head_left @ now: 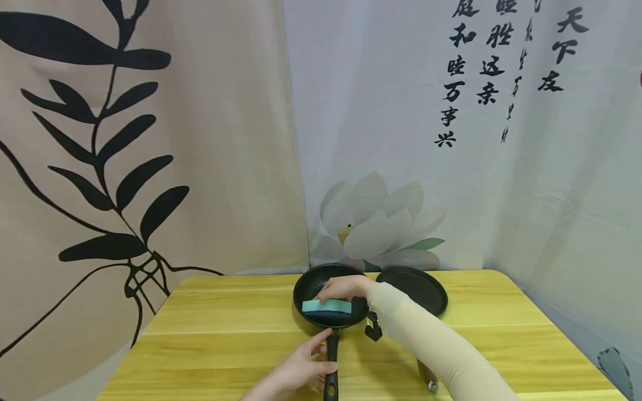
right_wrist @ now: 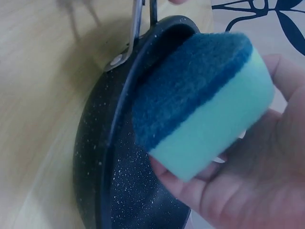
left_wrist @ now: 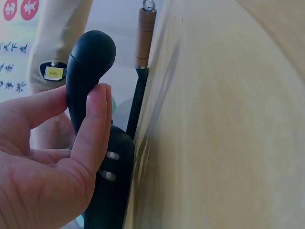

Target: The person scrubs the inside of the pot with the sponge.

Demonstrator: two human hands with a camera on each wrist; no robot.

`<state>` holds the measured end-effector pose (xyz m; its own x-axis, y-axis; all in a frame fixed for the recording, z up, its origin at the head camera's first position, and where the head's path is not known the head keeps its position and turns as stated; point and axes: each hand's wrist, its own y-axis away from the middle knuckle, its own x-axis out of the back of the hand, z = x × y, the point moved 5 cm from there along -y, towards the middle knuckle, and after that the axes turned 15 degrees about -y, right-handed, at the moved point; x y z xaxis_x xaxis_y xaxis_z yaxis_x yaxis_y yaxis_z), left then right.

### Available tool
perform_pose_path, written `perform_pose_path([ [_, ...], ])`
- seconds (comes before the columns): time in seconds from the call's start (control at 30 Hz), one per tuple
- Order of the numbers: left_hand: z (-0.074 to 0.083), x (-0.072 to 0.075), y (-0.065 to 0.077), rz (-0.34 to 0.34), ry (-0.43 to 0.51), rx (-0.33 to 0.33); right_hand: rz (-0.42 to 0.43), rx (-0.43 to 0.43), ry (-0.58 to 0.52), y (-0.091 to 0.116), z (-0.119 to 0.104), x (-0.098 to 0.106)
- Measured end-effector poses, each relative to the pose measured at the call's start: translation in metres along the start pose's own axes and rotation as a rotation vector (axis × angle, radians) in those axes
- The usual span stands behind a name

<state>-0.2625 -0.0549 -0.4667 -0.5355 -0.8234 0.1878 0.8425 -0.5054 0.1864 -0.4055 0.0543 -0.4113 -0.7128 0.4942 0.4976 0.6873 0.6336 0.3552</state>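
Observation:
A black speckled frying pan [head_left: 315, 277] sits on the table with its black handle [head_left: 332, 346] pointing toward me. My left hand [head_left: 304, 365] pinches that handle between thumb and fingers; the left wrist view shows the handle's rounded end [left_wrist: 93, 52] above the fingertips. Within the pan's rim, my right hand [head_left: 346, 286] grips a two-layer sponge [head_left: 327, 306]. Its dark blue scouring side [right_wrist: 190, 81] faces down toward the pan, and the light green foam [right_wrist: 214, 129] lies against the fingers.
Just right of the frying pan is a flat black pan [head_left: 416, 284], partly hidden by the right sleeve [head_left: 431, 340]. Its wooden handle [head_left: 426, 374] extends toward me. Behind the yellow wooden table [head_left: 225, 328] hangs a printed curtain [head_left: 241, 139].

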Motion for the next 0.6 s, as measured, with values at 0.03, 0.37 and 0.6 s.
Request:
perform_pose_path([
  [0.03, 0.0, 0.0, 0.0, 0.003, -0.003, 0.002, -0.01, 0.005, 0.004, -0.001, 0.0, 0.0],
  [0.37, -0.001, 0.003, 0.001, 0.01, -0.005, 0.012, -0.04, 0.061, 0.131, -0.012, -0.005, -0.005],
  [0.6, -0.002, 0.002, 0.001, -0.007, -0.012, 0.018, 0.013, 0.112, 0.227, -0.018, -0.005, -0.008],
])
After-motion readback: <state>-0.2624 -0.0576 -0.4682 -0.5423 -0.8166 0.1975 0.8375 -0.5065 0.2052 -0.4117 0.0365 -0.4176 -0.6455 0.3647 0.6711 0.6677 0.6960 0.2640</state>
